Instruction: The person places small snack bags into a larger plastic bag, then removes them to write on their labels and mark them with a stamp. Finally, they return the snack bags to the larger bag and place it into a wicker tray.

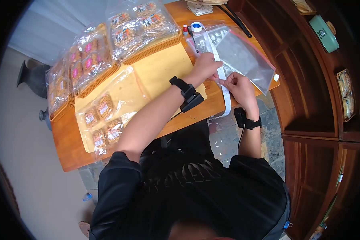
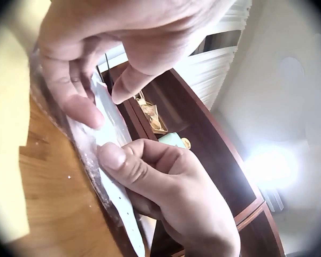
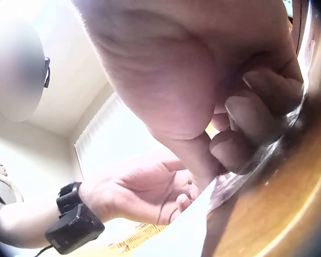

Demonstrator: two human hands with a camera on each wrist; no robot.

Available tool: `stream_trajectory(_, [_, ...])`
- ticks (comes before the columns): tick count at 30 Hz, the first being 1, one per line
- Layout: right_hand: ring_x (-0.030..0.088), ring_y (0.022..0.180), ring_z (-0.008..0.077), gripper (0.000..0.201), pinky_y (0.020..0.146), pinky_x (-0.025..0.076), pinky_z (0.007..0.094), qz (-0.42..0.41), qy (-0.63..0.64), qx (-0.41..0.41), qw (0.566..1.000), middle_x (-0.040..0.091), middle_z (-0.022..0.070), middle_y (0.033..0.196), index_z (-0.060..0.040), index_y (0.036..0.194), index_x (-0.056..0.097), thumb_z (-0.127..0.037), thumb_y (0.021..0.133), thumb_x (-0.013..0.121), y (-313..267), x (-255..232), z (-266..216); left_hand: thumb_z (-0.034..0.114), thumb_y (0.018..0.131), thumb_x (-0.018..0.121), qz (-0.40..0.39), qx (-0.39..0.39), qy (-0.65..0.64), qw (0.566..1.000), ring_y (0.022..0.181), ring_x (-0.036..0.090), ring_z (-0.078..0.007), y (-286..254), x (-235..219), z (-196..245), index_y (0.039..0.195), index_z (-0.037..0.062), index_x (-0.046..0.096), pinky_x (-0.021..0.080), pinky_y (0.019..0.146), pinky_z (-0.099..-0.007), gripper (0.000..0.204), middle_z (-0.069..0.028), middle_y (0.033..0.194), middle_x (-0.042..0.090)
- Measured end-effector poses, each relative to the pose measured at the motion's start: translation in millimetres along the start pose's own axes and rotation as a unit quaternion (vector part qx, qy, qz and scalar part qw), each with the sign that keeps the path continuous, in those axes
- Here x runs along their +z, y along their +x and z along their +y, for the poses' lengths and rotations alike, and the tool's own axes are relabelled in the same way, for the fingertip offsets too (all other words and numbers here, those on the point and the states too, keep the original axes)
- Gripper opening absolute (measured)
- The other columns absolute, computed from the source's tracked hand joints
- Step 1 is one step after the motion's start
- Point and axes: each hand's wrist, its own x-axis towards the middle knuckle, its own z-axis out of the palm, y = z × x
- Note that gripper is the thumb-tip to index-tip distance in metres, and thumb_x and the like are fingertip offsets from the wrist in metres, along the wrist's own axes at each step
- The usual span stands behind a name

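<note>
Leftmost on the wooden table [image 1: 68,148] lie clear bags of wrapped snacks [image 1: 102,120] and wicker trays [image 1: 98,76] of more packets, none of them touched. Nearer the middle, the left hand [image 1: 206,66] has its fingertips [image 2: 83,110] pressed down on a long, thin white paper strip [image 1: 227,98], fingers fairly straight and thumb hanging free above. Just beside it, the right hand [image 1: 240,88] pinches the same strip between thumb and curled fingers. Under and beyond the strip lies a clear zip-top plastic bag [image 1: 244,58] with a grey sheet inside.

That strip looks very light, limp and easy to crease or tear, so it probably wants a gentle pinch at its edges with one hand pinning it flat. Its surface may be slick. Its long axis runs from the small white tape roll [image 1: 196,27] at the far side, toward the person, and its near end droops over the table's edge.
</note>
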Motion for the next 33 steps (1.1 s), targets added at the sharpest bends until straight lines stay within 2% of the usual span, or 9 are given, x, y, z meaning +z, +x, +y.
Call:
stream_trajectory(4, [0.063,0.06,0.0211,0.033,0.056,0.044,0.0345,-0.022,0.04,-0.025,0.999,0.062,0.0094,0.063,-0.0039,0.077,0.064,-0.032,0.082,0.08,1,-6,3,0.017,0.091,0.07,-0.014,0.049,-0.105,0.993,0.059,0.066,-0.0109,-1,-2,-11,0.105,-0.0049,0.068,0.051,0.049,-0.0216,0.026,-0.0065,0.077,0.069])
stream_trajectory(7, [0.064,0.062,0.0245,0.026,0.057,0.046,0.0348,0.057,0.033,-0.009,0.998,0.063,0.0097,0.065,-0.0044,0.082,0.066,-0.027,0.084,0.078,4,-17,-17,0.014,0.092,0.068,0.004,0.071,-0.078,0.994,0.059,0.065,-0.0082,-4,-1,-14,0.11,-0.0038,0.068,0.05,0.049,-0.0208,0.025,-0.0053,0.077,0.07])
stream_trajectory(9, [0.066,0.066,0.029,0.02,0.061,0.049,0.0371,0.155,-0.024,-0.144,0.977,0.066,0.0096,0.07,-0.0057,0.088,0.068,-0.024,0.084,0.076,18,-20,-22,0.011,0.091,0.068,-0.002,0.083,-0.087,0.993,0.058,0.065,-0.0089,-5,-2,-15,0.107,-0.0044,0.068,0.052,0.048,-0.0222,0.023,-0.006,0.077,0.07])
stream_trajectory(11, [0.067,0.076,0.0312,0.016,0.066,0.052,0.0398,0.158,-0.061,-0.196,0.966,0.068,0.0083,0.08,-0.0074,0.092,0.07,-0.021,0.084,0.074,32,-18,-26,0.009,0.09,0.068,-0.009,0.1,-0.093,0.991,0.057,0.065,-0.0096,-3,-3,-17,0.105,-0.0051,0.068,0.053,0.048,-0.0236,0.02,-0.0066,0.076,0.069])
stream_trajectory(13, [0.067,0.084,0.0295,0.016,0.069,0.053,0.0402,0.136,-0.127,-0.309,0.933,0.068,0.0067,0.088,-0.0087,0.093,0.071,-0.02,0.082,0.074,43,-18,-32,0.007,0.09,0.067,-0.007,0.112,-0.11,0.987,0.057,0.064,-0.0095,-3,-6,-21,0.106,-0.0043,0.068,0.054,0.049,-0.0234,0.019,-0.0053,0.075,0.068])
stream_trajectory(16, [0.066,0.086,0.0285,0.013,0.07,0.054,0.0396,0.129,-0.18,-0.35,0.91,0.066,0.0062,0.088,-0.0087,0.091,0.071,-0.017,0.08,0.073,54,-14,-35,0.005,0.091,0.066,-0.012,0.11,-0.118,0.987,0.059,0.065,-0.0096,-2,-9,-25,0.106,-0.0049,0.068,0.055,0.05,-0.0237,0.019,-0.0051,0.075,0.068])
stream_trajectory(29, [0.067,0.078,0.0299,0.01,0.066,0.054,0.0397,0.104,-0.216,-0.356,0.903,0.067,0.0081,0.08,-0.0061,0.082,0.07,-0.016,0.081,0.07,65,-10,-43,0.006,0.09,0.068,-0.027,0.092,-0.111,0.989,0.062,0.068,-0.0119,1,-14,-28,0.117,-0.0047,0.068,0.057,0.054,-0.0244,0.03,-0.0084,0.082,0.071])
stream_trajectory(32, [0.068,0.073,0.0294,0.012,0.064,0.054,0.0363,0.185,-0.187,-0.285,0.922,0.07,0.0096,0.083,-0.0051,0.084,0.073,-0.017,0.083,0.069,61,-20,-37,0.007,0.09,0.07,-0.02,0.077,-0.126,0.989,0.062,0.068,-0.0127,-1,-15,-25,0.121,-0.0046,0.066,0.057,0.054,-0.0251,0.034,-0.0086,0.083,0.071])
stream_trajectory(33, [0.068,0.069,0.0252,0.014,0.064,0.054,0.0335,0.235,-0.131,-0.218,0.938,0.07,0.0093,0.081,-0.0046,0.089,0.073,-0.017,0.084,0.069,60,-30,-32,0.007,0.09,0.07,-0.017,0.071,-0.136,0.988,0.062,0.068,-0.0131,-3,-15,-25,0.12,-0.0054,0.066,0.057,0.054,-0.0256,0.034,-0.0084,0.082,0.071])
